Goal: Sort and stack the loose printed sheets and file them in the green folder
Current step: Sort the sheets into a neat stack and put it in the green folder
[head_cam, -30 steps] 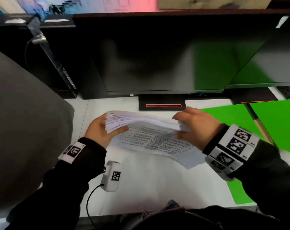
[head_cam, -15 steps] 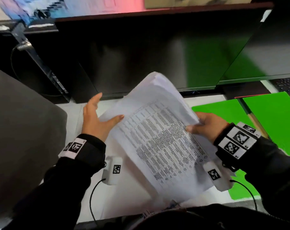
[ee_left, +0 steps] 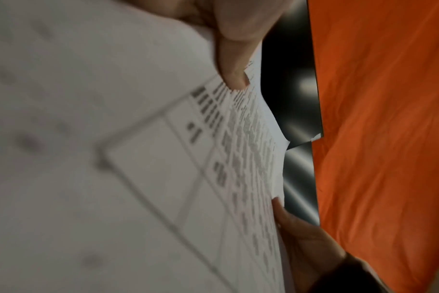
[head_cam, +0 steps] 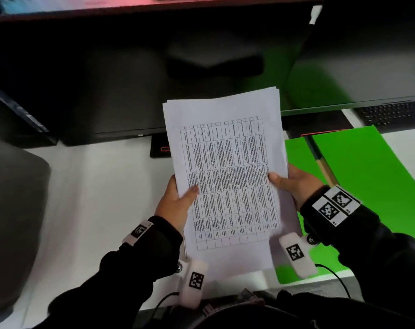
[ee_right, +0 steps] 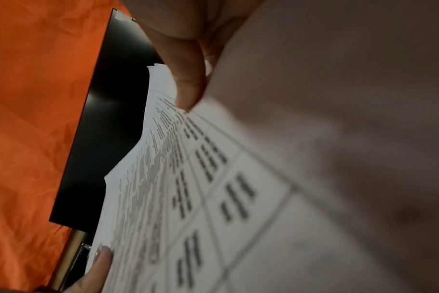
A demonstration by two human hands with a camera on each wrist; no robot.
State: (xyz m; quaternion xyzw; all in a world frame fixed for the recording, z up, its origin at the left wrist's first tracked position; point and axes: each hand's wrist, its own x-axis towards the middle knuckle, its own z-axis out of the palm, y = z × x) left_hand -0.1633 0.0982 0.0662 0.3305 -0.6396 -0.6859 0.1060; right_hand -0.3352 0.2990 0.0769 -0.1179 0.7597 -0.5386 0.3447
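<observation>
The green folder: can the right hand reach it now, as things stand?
Probably yes, but not freely: the green folder lies open just beside the right hand, with nothing between. That hand and the left hand both grip the stack of sheets.

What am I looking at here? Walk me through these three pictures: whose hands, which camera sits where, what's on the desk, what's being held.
No machine here: a person works with bare hands, wearing cameras. The wide picture comes from a head camera looking down; the two close, blurry ones come from cameras strapped to each wrist, looking along the fingers.

The left hand and right hand each grip a side edge of a stack of white printed sheets with a table of text, thumbs on top, raised above the white desk. The wrist pictures show those thumbs pressing the paper.

An open bright green folder lies flat on the desk to the right. Behind stand dark monitors and a black keyboard.
</observation>
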